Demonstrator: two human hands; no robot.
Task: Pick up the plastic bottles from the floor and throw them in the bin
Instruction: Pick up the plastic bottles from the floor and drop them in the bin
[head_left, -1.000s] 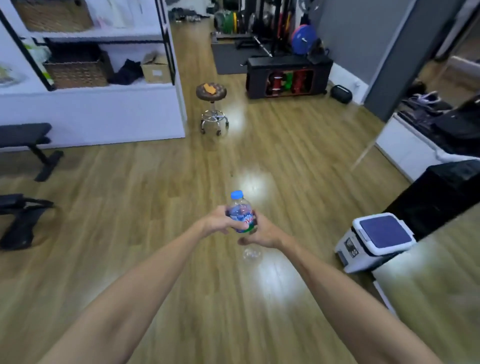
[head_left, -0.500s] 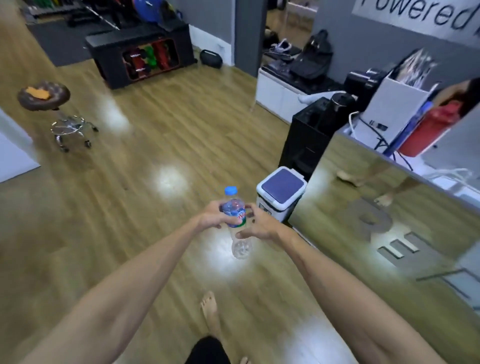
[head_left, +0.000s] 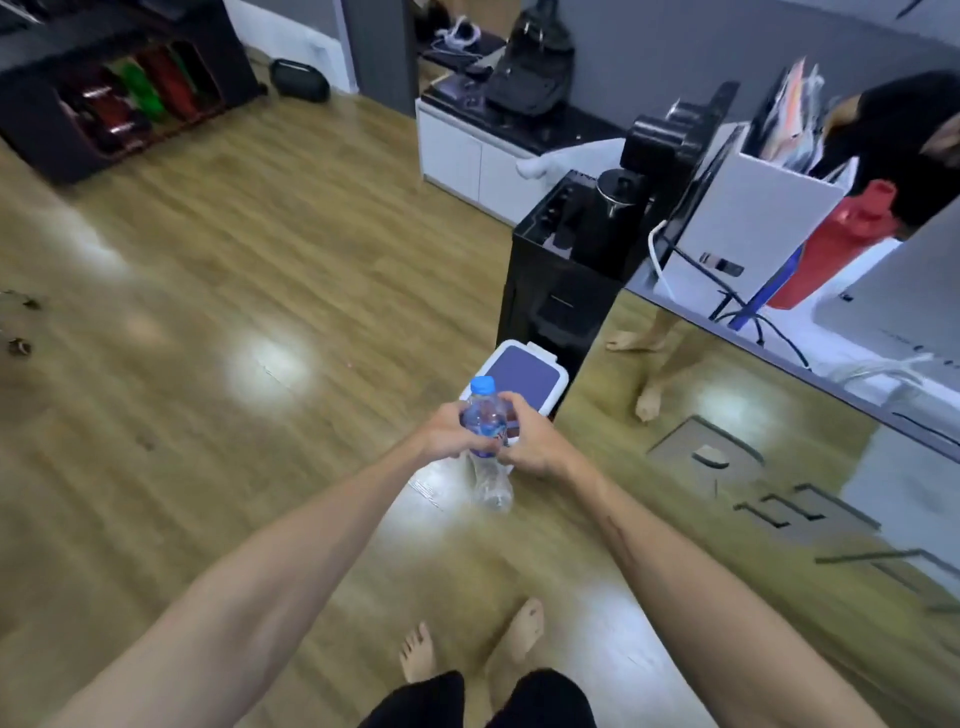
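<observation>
A clear plastic bottle (head_left: 487, 470) with a blue cap and blue label is held upright in front of me. My left hand (head_left: 448, 432) grips its left side and my right hand (head_left: 530, 439) grips its right side, both around the label. Directly behind the bottle stands a small white bin (head_left: 519, 370) with a closed purple lid on the wooden floor. The bin's front is partly hidden by my hands and the bottle.
A black appliance stand (head_left: 558, 280) rises just behind the bin, against a wall mirror (head_left: 753, 467) on the right. A white low cabinet (head_left: 467, 156) and a black weight rack (head_left: 119, 98) sit farther back. My bare feet (head_left: 470, 647) are at the bottom.
The view has swung right and I have stepped closer to the bin; it now sits right behind the bottle. Both hands keep their grip on the bottle.
</observation>
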